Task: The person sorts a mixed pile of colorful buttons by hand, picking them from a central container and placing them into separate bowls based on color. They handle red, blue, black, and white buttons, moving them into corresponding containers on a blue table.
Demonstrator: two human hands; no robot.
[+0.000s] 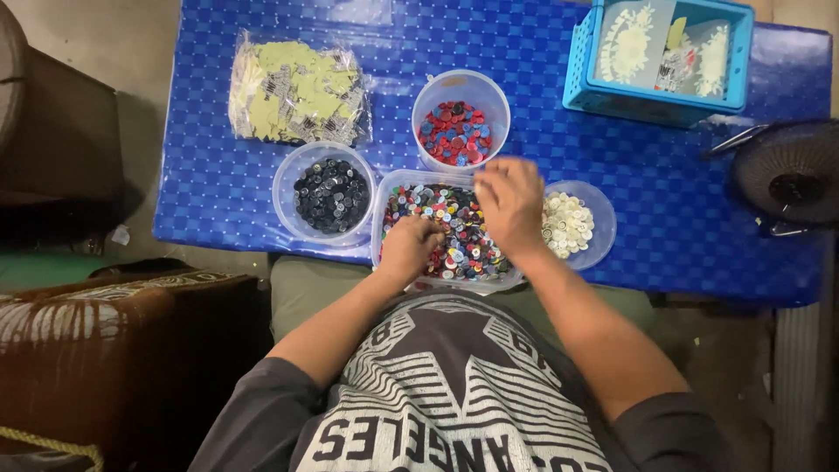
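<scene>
Blue counter (218, 192): both hands digging in mixed-button tub (454, 229), left hand (409, 247) curled knuckles-down, right hand (509, 203) pinching, contents unclear; sorted tubs of dark buttons (330, 194), red-blue buttons (456, 133), white buttons (568, 224) sitting within reach.

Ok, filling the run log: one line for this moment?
left hand in mixed-button tub | right hand over same tub | grips unclear | white buttons right

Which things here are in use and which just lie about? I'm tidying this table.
In use: left hand and right hand over mixed-button tub; dark-button tub; red-and-blue tub; white-button bowl.
Lying about: bag of yellow cards; blue basket; fan.
</scene>
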